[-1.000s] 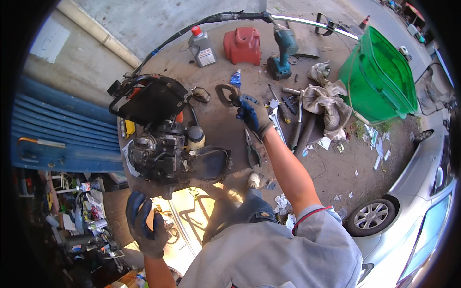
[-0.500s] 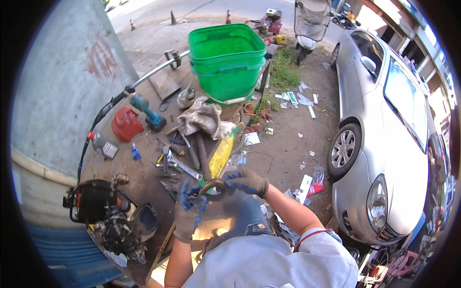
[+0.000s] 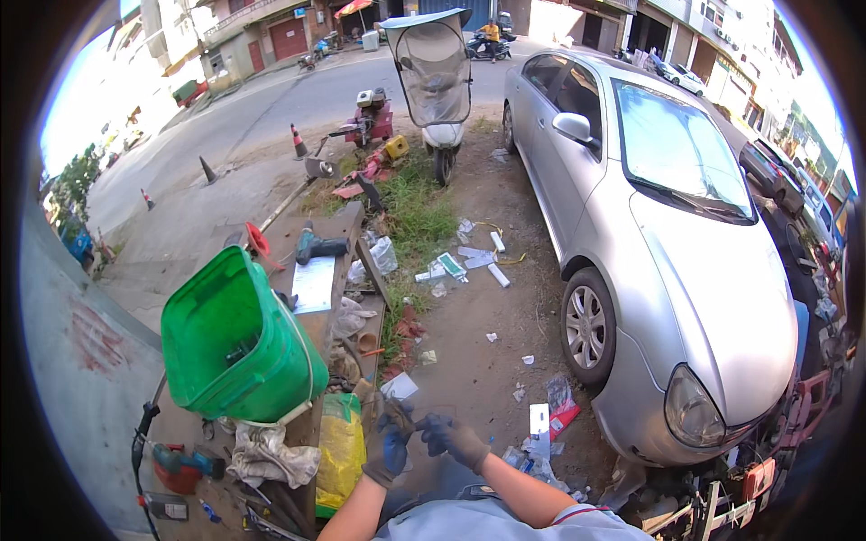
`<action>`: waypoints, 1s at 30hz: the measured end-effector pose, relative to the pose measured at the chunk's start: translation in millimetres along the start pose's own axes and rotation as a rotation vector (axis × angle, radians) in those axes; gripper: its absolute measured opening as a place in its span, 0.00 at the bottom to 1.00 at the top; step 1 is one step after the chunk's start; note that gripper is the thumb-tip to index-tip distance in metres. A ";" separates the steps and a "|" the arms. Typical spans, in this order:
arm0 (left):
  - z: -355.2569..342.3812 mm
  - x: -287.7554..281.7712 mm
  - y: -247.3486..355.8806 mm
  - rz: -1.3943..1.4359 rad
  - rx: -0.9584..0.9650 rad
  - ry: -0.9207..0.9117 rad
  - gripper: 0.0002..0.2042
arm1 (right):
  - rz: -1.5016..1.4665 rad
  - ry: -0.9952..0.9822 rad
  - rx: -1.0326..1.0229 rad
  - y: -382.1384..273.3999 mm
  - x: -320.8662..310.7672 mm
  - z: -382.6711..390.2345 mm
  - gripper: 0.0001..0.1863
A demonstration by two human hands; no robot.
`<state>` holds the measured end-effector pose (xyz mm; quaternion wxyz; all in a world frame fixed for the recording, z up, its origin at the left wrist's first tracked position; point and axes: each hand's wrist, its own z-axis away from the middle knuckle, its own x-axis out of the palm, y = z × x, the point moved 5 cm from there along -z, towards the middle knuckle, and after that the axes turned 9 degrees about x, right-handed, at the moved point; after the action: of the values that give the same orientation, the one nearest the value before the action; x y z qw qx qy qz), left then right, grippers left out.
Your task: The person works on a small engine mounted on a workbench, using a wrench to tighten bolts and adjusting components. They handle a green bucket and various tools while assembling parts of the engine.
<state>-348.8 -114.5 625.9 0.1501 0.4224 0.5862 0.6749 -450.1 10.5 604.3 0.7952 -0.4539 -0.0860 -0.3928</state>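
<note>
In front of my body, both gloved hands are close together. My left hand (image 3: 388, 455) is closed around a dark, ring-shaped part (image 3: 400, 415), seen at a steep angle and partly covered by the fingers. Facing it from the right, my right hand (image 3: 457, 443) has its fingers curled in a pinch near the part's lower edge. Whatever sits between those fingertips is too small to make out. Just left of my hands lies a yellow sack (image 3: 339, 451) beside the workbench.
A green bucket (image 3: 293, 365) stands on the bench, with a crumpled cloth (image 3: 271, 455) below it. Farther along are a cordless drill (image 3: 320, 245) and a red funnel (image 3: 258, 242). A silver car (image 3: 613, 225) is parked on the right; litter (image 3: 539, 428) dots the ground.
My view has swung up and toward the street. The ring-shaped part, earlier held by my right hand with my left open beside it, is now in my left hand.
</note>
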 end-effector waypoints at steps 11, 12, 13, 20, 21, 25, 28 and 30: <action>-188.4 64.9 -37.2 0.707 -0.404 -0.204 0.24 | 0.099 -0.113 0.024 -183.3 -42.1 -99.0 0.20; -209.5 65.8 -38.4 0.720 -0.383 -0.244 0.24 | 0.129 -0.123 0.023 -199.6 -47.1 -114.5 0.20; -233.1 67.2 -39.2 0.735 -0.355 -0.286 0.25 | 0.166 -0.134 0.021 -219.8 -52.1 -132.2 0.20; -385.9 -20.3 -105.5 0.715 -0.286 0.223 0.18 | 0.505 -0.033 0.053 -380.5 -60.8 -324.2 0.24; -390.8 -31.5 -105.2 0.684 -0.266 0.268 0.15 | 0.591 -0.007 0.029 -410.0 -58.3 -356.4 0.23; -395.9 -51.5 -50.1 0.262 -0.313 0.412 0.15 | 1.040 0.097 -0.197 -570.9 -19.3 -446.2 0.21; -372.6 -72.6 -34.8 0.004 -0.325 0.544 0.15 | 0.849 -0.141 -0.815 -712.8 92.2 -406.1 0.19; -347.0 -71.6 -42.4 0.033 -0.295 0.788 0.15 | 0.398 -0.471 -1.144 -757.5 109.3 -409.7 0.20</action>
<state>-577.2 -383.7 574.0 -0.0378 0.1152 0.4891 0.8638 -998.7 -584.3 919.0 0.4451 -0.8870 0.0505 -0.1116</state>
